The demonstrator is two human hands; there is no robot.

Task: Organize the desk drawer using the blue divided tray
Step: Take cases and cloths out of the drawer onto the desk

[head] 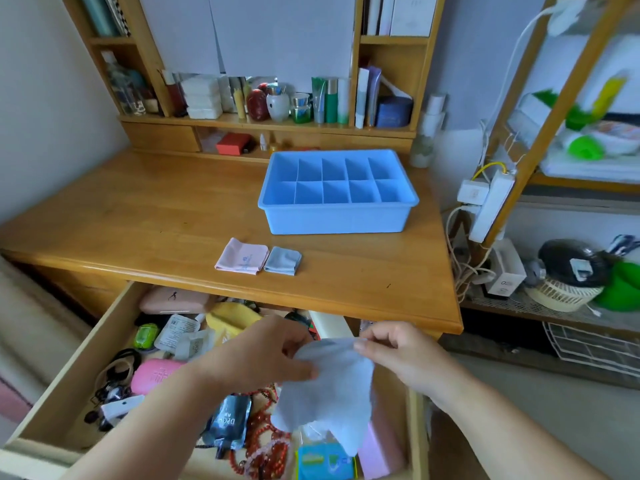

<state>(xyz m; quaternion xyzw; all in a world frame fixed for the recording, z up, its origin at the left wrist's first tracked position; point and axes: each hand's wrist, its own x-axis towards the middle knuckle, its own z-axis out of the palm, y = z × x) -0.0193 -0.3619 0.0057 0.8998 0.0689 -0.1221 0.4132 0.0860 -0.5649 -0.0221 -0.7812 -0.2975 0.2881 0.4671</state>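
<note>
Both hands up over the open drawer (69, 382): left hand (263, 355) and right hand (398, 351) pinch a pale blue cloth (329, 393), probably by its top edge. Blue divided tray (337, 194) sits on the desk (138, 209), compartments bare.

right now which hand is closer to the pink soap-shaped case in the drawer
Left. The left hand sits just right of the pink case, gripping the pale blue cloth. The right hand pinches the cloth's far top edge, beyond it.
</note>
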